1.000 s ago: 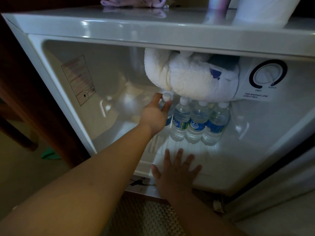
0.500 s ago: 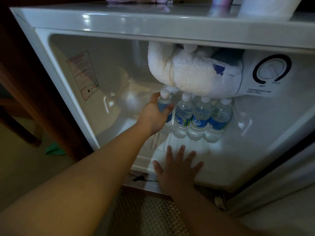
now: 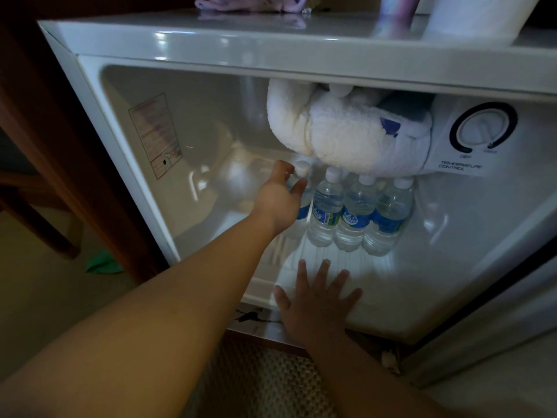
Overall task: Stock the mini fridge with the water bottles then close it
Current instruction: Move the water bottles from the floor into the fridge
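The mini fridge [image 3: 193, 43] stands open, its glossy white plastic cavity lit from within. On its ribbed floor stand four small clear water bottles with white screw caps and blue labels, upright in a tight row toward the back. The left hand [image 3: 278, 199] curls round the shoulder of the leftmost bottle [image 3: 301, 188], thumb on one side just under the cap and fingers wrapped behind; this bottle stands just beside the second bottle [image 3: 327, 206]. The third bottle [image 3: 352, 212] and fourth bottle [image 3: 388, 215] follow to the right, sides touching or nearly so.

The right hand [image 3: 316, 300] lies flat with fingers spread on the front lip of the fridge floor, holding nothing.

Compared with half a second ago, the left hand sits a little higher on the bottle, thumb nearer the cap, and the bottle looks closer to upright in line with the row. The right hand has not shifted.

Above the bottles bulges a thick mass of rough, lumpy frost [image 3: 340, 137] round the freezer box. Beside it is a round temperature dial [image 3: 482, 128] with a black arc on a smooth white panel. A lilac cloth [image 3: 250, 3] lies on the shiny fridge top.
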### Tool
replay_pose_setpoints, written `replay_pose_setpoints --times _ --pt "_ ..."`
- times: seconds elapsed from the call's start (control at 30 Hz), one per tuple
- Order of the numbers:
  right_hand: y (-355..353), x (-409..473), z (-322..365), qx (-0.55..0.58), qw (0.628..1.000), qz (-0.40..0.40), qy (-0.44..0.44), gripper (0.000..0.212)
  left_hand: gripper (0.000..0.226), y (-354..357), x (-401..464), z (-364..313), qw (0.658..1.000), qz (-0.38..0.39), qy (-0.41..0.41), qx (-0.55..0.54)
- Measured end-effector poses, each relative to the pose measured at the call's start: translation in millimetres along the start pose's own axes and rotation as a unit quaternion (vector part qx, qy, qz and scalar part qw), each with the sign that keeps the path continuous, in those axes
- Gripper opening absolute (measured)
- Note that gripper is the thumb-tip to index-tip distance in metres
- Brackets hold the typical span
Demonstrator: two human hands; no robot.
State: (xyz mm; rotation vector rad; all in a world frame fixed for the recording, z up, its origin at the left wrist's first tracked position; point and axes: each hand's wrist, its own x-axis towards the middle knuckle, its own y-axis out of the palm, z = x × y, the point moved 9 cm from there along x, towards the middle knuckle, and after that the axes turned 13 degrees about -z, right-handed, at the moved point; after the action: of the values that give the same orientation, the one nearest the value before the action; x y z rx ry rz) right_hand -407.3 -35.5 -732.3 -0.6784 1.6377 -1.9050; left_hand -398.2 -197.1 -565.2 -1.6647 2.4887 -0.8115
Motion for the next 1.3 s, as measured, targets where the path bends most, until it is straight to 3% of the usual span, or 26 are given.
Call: replay_pose_setpoints --times 0.37,1.17,1.3 --pt "-0.5 0.1 1.0 0.007 1.000 -0.015 -0.002 0.087 0.041 3.1 1.5 -4.5 0.999 0.029 0.032 0.008" --pt "0.7 -0.6 0.0 0.006 1.000 -0.014 0.000 0.087 0.056 -14.4 5.7 9.3 0.999 -0.033 0.000 0.021" --pt "0.4 -1.1 0.1 0.003 1.000 -0.010 0.003 0.087 0.067 -20.0 2.1 13.3 0.998 -0.039 0.007 0.045"
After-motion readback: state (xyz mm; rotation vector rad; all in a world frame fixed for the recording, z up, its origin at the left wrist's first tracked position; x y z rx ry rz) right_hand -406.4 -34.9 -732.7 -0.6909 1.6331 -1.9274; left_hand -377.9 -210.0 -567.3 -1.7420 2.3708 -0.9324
